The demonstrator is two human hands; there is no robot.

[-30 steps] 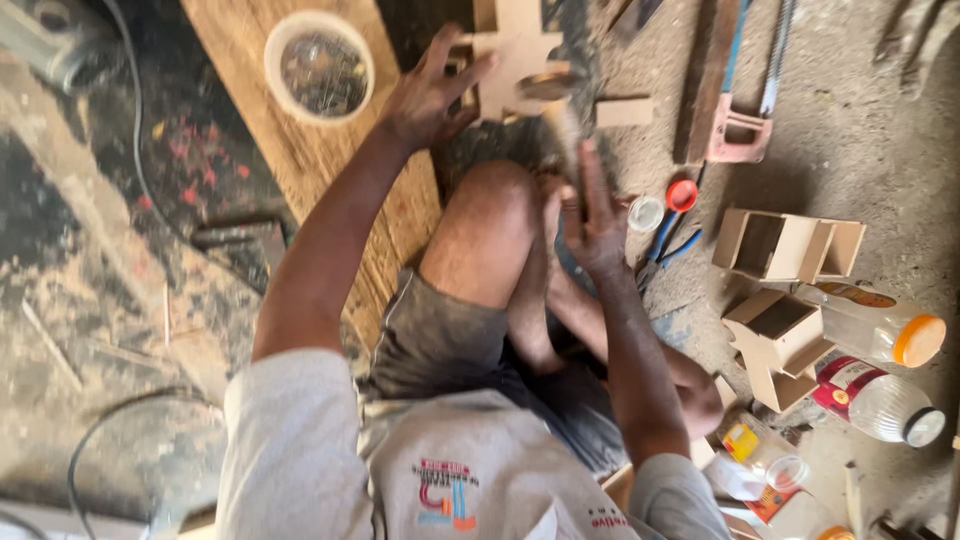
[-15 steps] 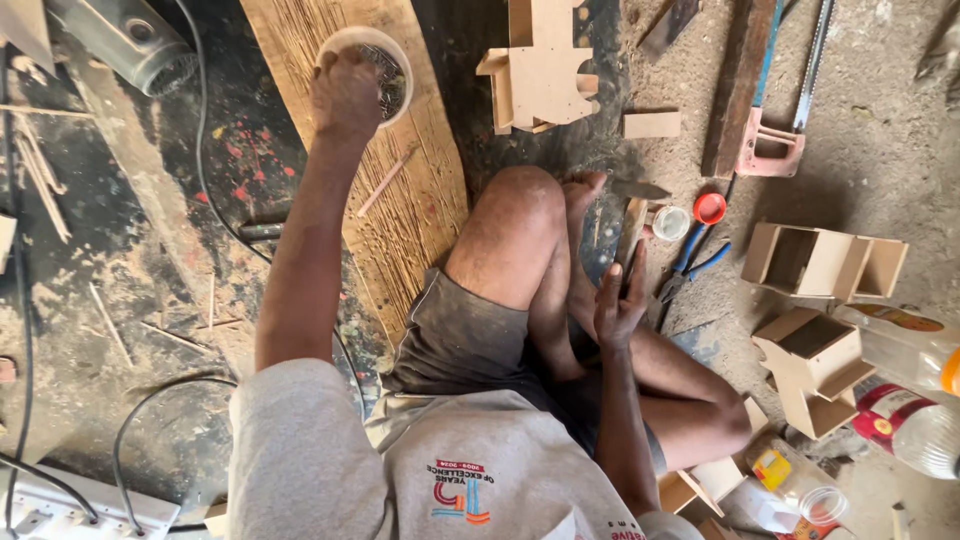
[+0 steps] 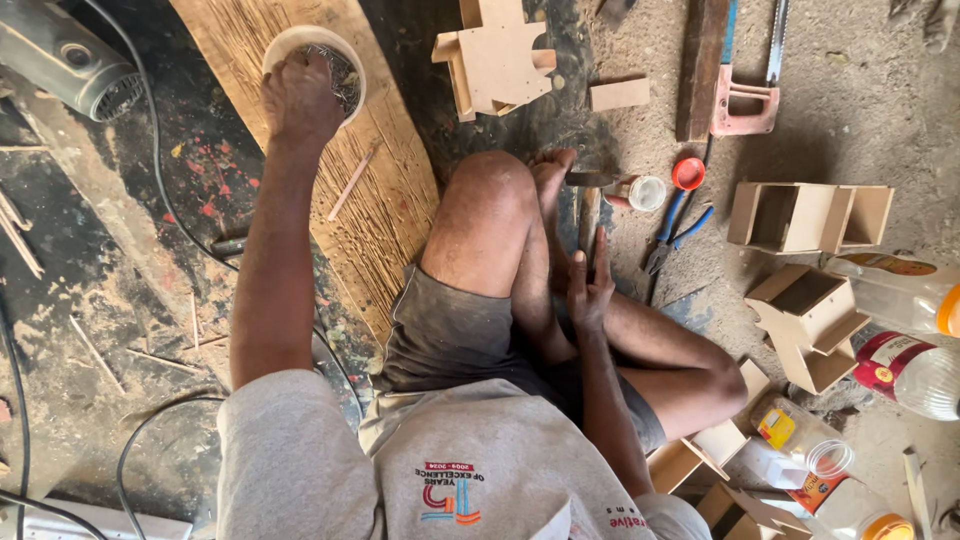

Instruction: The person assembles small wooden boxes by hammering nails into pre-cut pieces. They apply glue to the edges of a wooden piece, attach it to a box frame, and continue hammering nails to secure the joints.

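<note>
My left hand [image 3: 298,98] reaches out to a white bowl [image 3: 345,52] that stands on a rough wooden plank [image 3: 385,205]. Its fingertips dip into the bowl's dark small contents and are hidden there, so I cannot see whether they grip anything. My right hand [image 3: 590,288] hovers empty over my folded legs, fingers apart. It is just below a hammer [image 3: 590,198] that lies by my foot. A pale wooden assembly [image 3: 497,55] rests on the ground beyond my knee.
An angle grinder [image 3: 62,60] with its cable lies at far left. A pink-handled saw [image 3: 745,98], blue-handled pliers [image 3: 675,228], a red cap [image 3: 688,173], small wooden boxes [image 3: 805,215] and plastic bottles [image 3: 905,292] crowd the right side. A thin stick [image 3: 352,183] lies on the plank.
My left hand left the wooden assembly and went left to the bowl, then dipped into it. My right hand came down from the assembly to my legs.
</note>
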